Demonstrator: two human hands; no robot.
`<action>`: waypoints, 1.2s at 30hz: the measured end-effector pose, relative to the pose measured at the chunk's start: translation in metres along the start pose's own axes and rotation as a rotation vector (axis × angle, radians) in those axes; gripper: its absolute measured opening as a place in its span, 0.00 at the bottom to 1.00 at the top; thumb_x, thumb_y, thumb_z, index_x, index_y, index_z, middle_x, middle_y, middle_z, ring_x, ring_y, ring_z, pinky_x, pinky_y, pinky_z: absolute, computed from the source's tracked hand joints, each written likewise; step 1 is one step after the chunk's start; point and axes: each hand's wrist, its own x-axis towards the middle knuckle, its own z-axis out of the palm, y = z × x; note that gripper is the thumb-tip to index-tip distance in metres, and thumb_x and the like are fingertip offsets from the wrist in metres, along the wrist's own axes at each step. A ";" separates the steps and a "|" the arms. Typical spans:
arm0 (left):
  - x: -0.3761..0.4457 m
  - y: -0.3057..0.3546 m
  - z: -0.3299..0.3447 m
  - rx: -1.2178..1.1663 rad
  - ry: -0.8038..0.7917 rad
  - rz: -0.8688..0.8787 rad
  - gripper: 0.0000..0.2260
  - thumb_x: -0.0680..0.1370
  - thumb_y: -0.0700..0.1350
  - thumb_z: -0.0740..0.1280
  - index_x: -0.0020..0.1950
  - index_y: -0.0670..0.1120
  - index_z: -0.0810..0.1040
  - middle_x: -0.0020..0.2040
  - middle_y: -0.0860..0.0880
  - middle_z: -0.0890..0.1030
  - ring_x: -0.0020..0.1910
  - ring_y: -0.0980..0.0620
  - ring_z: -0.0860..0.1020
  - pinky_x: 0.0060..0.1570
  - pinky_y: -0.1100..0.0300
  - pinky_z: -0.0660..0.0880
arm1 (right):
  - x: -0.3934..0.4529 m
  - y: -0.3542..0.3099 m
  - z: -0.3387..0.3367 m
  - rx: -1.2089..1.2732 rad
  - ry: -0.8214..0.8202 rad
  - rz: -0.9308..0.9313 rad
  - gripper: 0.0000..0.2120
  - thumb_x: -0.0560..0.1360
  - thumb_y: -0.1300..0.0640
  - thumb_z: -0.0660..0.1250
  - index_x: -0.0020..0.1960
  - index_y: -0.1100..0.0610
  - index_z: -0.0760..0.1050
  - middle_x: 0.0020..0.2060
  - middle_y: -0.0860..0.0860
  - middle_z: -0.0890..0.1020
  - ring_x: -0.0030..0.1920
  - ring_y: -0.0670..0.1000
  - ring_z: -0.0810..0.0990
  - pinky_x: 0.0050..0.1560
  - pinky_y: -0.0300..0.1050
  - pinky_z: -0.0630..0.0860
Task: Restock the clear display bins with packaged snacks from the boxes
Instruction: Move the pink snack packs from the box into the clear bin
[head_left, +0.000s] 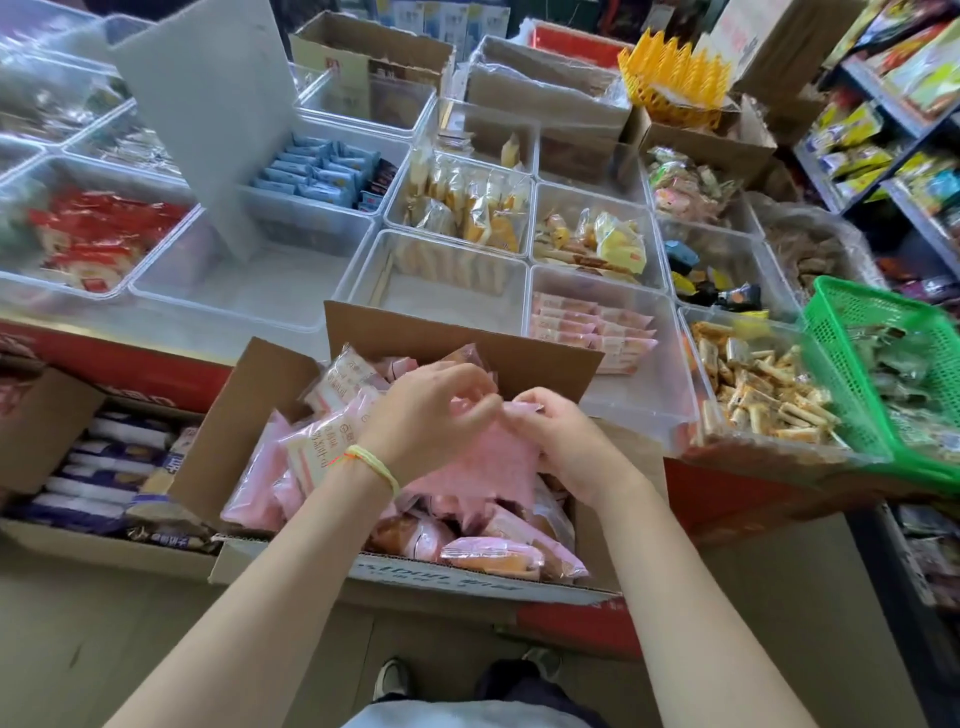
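Observation:
An open cardboard box in front of me is full of pink packaged snacks. Over it, my left hand and my right hand both pinch the top edge of a large pink plastic bag that hangs between them. Beyond the box lie clear display bins: one almost bare, another bare one to its left, and one holding a few pink packets to the right.
A second cardboard box of purple-white packs sits at the left. More clear bins hold red, blue, yellow and brown snacks. A green basket stands at the right, shelves behind it. A grey board leans in the bins.

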 end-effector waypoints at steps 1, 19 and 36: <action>0.001 0.007 -0.003 0.036 -0.068 0.059 0.19 0.73 0.63 0.63 0.56 0.55 0.81 0.51 0.57 0.81 0.51 0.59 0.75 0.54 0.60 0.72 | 0.000 -0.005 -0.006 0.089 0.055 -0.009 0.09 0.79 0.52 0.69 0.54 0.56 0.75 0.44 0.52 0.81 0.41 0.47 0.81 0.37 0.43 0.77; 0.094 0.090 0.085 -1.041 -0.061 -0.505 0.13 0.79 0.54 0.67 0.52 0.44 0.82 0.50 0.41 0.85 0.50 0.41 0.84 0.55 0.42 0.79 | -0.017 -0.021 -0.142 0.187 0.154 -0.106 0.29 0.73 0.32 0.68 0.67 0.49 0.76 0.61 0.51 0.83 0.65 0.53 0.79 0.71 0.61 0.70; 0.245 0.113 0.201 -0.473 -0.165 -0.334 0.10 0.71 0.45 0.77 0.51 0.49 0.83 0.44 0.49 0.84 0.41 0.52 0.80 0.41 0.55 0.80 | 0.090 0.024 -0.297 0.471 0.282 -0.136 0.31 0.70 0.53 0.78 0.68 0.58 0.71 0.60 0.56 0.81 0.57 0.54 0.82 0.56 0.48 0.80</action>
